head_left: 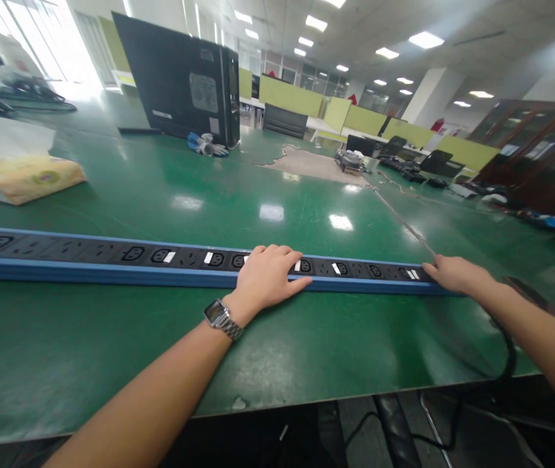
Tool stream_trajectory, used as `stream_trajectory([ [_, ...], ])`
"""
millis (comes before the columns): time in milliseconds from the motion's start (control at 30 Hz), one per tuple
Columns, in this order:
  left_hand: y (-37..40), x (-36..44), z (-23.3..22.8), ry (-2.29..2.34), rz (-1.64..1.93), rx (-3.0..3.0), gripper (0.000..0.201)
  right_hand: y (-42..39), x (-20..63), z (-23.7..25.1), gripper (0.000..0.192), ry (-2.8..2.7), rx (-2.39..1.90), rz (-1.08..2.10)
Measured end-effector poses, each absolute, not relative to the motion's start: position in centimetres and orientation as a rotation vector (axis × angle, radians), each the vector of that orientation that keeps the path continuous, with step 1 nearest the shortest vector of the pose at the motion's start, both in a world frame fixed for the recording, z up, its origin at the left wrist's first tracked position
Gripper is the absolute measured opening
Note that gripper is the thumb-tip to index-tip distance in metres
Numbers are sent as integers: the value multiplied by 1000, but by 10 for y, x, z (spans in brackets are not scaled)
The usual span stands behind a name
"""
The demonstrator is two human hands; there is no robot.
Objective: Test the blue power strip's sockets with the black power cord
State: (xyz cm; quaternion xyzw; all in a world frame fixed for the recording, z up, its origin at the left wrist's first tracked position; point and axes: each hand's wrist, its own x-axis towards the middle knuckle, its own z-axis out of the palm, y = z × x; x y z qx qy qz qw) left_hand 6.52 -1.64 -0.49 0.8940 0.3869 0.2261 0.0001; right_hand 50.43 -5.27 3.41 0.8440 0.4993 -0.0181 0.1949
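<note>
An office — partitions (292, 96) (yellow-green), desk chairs (284, 121).

Two bare hands in all: one left hand (268, 276) at centre, one right hand (457, 274) at centre right. Across the middle, one blue power strip (112, 275), with at least seven white labels (169, 257) and at least eight outlined sockets (132, 253); exact totals partly hidden. One wristwatch (216, 313) below centre. One green table (151, 344). At left, one tissue pack (24, 182); at upper left, one computer tower (175, 75) and gloves (206, 144) in one heap, number unclear. At least twelve ceiling lights (426, 40) along the top. One white pillar (428, 97), upper right.
</note>
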Motion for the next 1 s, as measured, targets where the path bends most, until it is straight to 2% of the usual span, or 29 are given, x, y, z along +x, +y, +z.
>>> stream_trajectory([
  [300, -17, 65, -5, 1232, 709, 2798, 48, -58, 495, 41, 53, 1324, 2404, -27],
  [467, -17, 67, -5, 1247, 685, 2797, 48, -55, 499, 71, 60, 1252, 2469, 78],
  [567, -17, 67, -4, 1248, 678, 2798, 48, -47, 474, 82, 55, 1401, 2386, 63],
  [700, -16, 65, -4, 1239, 666, 2805, 48, -36, 415, 67, 55, 1610, 2236, -67],
  [1000, -16, 61, -2, 1198, 681, 2777, 49, -49, 369, 38, 56, 1510, 2318, 149],
])
